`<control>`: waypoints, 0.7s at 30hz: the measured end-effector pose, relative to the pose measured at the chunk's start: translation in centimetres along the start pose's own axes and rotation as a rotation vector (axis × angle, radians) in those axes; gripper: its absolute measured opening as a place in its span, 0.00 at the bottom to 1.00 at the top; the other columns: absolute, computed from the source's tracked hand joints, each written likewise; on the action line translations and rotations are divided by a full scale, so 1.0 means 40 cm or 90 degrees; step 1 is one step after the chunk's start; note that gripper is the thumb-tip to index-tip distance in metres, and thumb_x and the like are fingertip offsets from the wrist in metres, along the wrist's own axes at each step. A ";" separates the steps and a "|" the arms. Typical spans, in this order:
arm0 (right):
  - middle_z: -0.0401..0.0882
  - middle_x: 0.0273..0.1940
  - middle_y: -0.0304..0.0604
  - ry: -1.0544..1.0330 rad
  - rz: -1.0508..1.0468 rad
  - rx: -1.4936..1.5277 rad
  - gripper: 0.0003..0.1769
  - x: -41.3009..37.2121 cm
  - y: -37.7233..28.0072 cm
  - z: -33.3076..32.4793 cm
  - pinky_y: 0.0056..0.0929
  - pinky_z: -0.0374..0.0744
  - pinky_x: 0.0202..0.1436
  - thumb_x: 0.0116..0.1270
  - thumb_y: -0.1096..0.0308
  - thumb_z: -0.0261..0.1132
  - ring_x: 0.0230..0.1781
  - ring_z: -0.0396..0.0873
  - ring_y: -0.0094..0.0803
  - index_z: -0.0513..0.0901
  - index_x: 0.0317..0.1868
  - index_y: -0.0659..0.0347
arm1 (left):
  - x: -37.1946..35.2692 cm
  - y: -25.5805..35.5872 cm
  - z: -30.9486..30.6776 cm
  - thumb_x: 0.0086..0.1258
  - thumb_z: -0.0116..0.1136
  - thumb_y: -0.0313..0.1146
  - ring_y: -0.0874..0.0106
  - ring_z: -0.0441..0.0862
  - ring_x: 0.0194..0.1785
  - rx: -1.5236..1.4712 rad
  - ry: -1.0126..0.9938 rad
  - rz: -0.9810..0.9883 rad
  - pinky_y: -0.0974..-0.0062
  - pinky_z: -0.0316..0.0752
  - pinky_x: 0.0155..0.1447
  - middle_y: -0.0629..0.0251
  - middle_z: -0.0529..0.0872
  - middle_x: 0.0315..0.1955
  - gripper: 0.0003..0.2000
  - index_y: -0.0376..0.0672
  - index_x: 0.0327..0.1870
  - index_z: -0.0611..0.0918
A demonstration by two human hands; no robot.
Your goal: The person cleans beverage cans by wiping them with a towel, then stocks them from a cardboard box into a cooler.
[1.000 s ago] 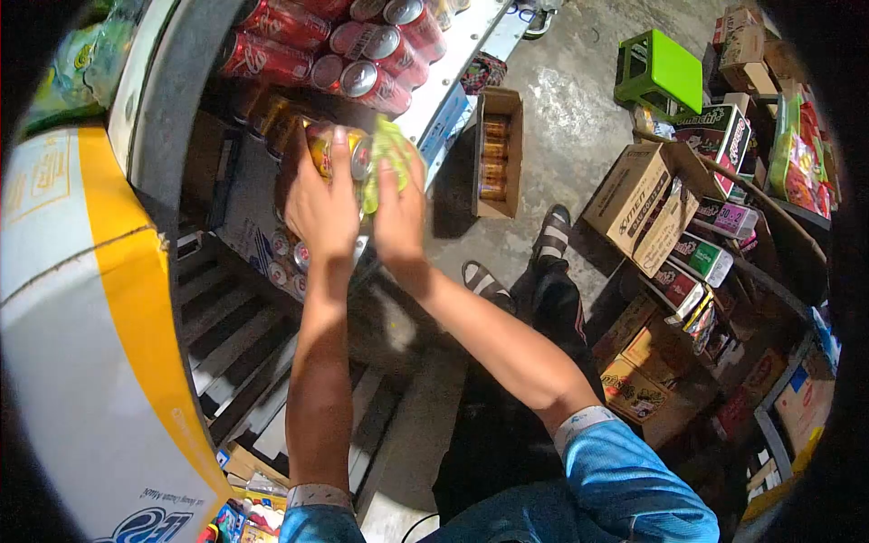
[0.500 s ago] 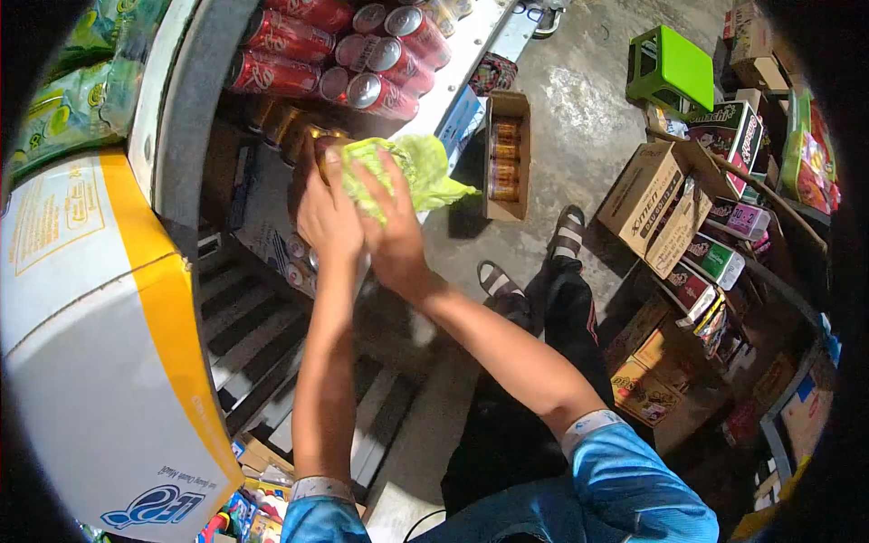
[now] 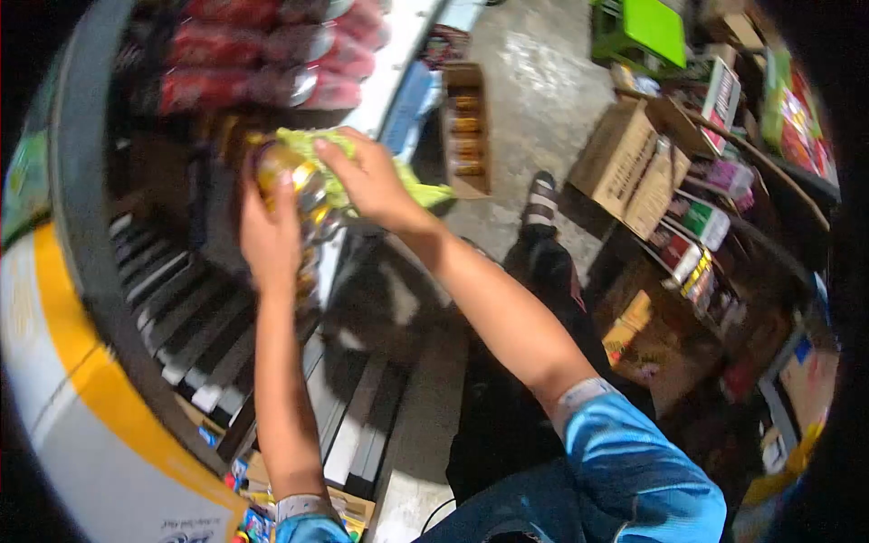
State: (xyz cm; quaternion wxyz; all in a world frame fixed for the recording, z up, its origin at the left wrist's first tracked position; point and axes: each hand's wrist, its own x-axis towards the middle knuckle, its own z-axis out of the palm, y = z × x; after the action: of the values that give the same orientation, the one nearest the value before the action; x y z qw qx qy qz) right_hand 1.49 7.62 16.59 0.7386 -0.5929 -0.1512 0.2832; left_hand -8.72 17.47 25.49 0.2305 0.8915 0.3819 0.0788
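Note:
My left hand (image 3: 272,235) is closed around a shiny gold can (image 3: 279,167), thumb along its near side. My right hand (image 3: 376,185) grips a crumpled yellow-green cloth (image 3: 421,190), pressed against the can's right side. Blur hides the can's print. More gold cans (image 3: 312,271) stand in a row just below and behind my left hand, partly covered by it. Above both hands, red cans (image 3: 213,86) lie stacked in clear wrap on the rack.
An open carton (image 3: 487,145) with gold cans stands on the floor. Farther right are a green stool (image 3: 643,36), a brown cardboard box (image 3: 611,163) and assorted packets. Dark slats (image 3: 163,299) run below the hands; a white-yellow carton (image 3: 109,434) is at left.
My hands have moved left, and the view has shifted. The gold can now shows in my left hand, which has parted from my right. My right hand still holds the cloth.

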 end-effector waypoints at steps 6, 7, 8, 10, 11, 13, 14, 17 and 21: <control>0.87 0.48 0.58 -0.041 0.093 -0.164 0.24 0.038 0.133 -0.062 0.46 0.81 0.57 0.79 0.48 0.63 0.51 0.86 0.54 0.88 0.53 0.63 | 0.007 -0.015 0.013 0.80 0.61 0.50 0.52 0.77 0.74 -0.007 0.017 0.033 0.62 0.68 0.77 0.43 0.78 0.72 0.34 0.33 0.77 0.72; 0.87 0.47 0.57 -0.028 0.066 -0.109 0.22 0.034 0.076 -0.045 0.45 0.81 0.56 0.79 0.51 0.63 0.50 0.86 0.52 0.88 0.52 0.64 | 0.006 -0.019 0.012 0.80 0.61 0.50 0.52 0.77 0.74 -0.011 0.016 0.032 0.62 0.68 0.77 0.43 0.78 0.72 0.34 0.33 0.77 0.72; 0.86 0.46 0.56 -0.052 0.046 -0.083 0.23 0.039 0.021 -0.036 0.45 0.80 0.56 0.79 0.51 0.62 0.50 0.85 0.51 0.88 0.51 0.65 | 0.008 -0.024 0.012 0.80 0.61 0.50 0.52 0.77 0.74 -0.004 0.014 0.036 0.62 0.67 0.77 0.43 0.78 0.72 0.34 0.33 0.77 0.72; 0.86 0.46 0.56 -0.077 -0.032 -0.026 0.23 0.047 -0.073 -0.006 0.45 0.80 0.56 0.79 0.50 0.62 0.50 0.85 0.52 0.88 0.51 0.65 | 0.008 -0.055 0.020 0.81 0.59 0.51 0.50 0.77 0.74 0.047 0.039 0.053 0.62 0.68 0.76 0.42 0.78 0.72 0.33 0.33 0.77 0.72; 0.86 0.45 0.56 -0.103 -0.110 0.032 0.23 0.046 -0.089 0.004 0.45 0.80 0.57 0.79 0.50 0.62 0.50 0.85 0.52 0.88 0.50 0.64 | 0.003 -0.065 0.021 0.81 0.59 0.51 0.50 0.77 0.74 0.046 0.034 0.052 0.62 0.68 0.76 0.42 0.78 0.72 0.33 0.33 0.77 0.72; 0.86 0.46 0.57 -0.108 -0.093 0.033 0.23 0.053 -0.063 -0.001 0.45 0.80 0.57 0.79 0.50 0.62 0.50 0.85 0.52 0.88 0.51 0.64 | 0.001 -0.066 0.015 0.81 0.59 0.51 0.50 0.78 0.72 0.024 0.012 0.013 0.60 0.69 0.75 0.42 0.79 0.71 0.33 0.34 0.76 0.72; 0.86 0.46 0.57 -0.117 -0.082 0.033 0.23 0.062 -0.052 -0.009 0.46 0.80 0.57 0.79 0.50 0.62 0.51 0.85 0.53 0.88 0.51 0.64 | 0.001 -0.062 0.013 0.81 0.59 0.51 0.50 0.78 0.72 0.025 0.012 0.014 0.60 0.69 0.75 0.42 0.79 0.71 0.33 0.34 0.76 0.72; 0.87 0.49 0.57 -0.121 0.072 -0.129 0.23 0.066 0.092 -0.079 0.44 0.80 0.58 0.78 0.51 0.64 0.52 0.85 0.54 0.88 0.51 0.65 | -0.001 -0.001 0.015 0.80 0.62 0.51 0.48 0.79 0.71 0.022 0.027 0.069 0.58 0.70 0.73 0.41 0.80 0.69 0.33 0.35 0.76 0.73; 0.88 0.49 0.56 -0.081 0.062 -0.163 0.25 0.045 0.090 -0.079 0.43 0.80 0.59 0.78 0.49 0.64 0.54 0.85 0.52 0.87 0.53 0.66 | 0.006 0.035 0.022 0.77 0.65 0.51 0.46 0.79 0.69 0.060 0.049 0.077 0.56 0.72 0.72 0.41 0.81 0.67 0.35 0.35 0.76 0.73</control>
State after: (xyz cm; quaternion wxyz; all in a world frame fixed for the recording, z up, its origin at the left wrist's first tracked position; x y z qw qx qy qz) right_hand 3.82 6.70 12.16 0.6315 -0.6696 -0.2036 0.3339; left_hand -7.39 16.48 25.35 0.1683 0.9192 0.3389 0.1092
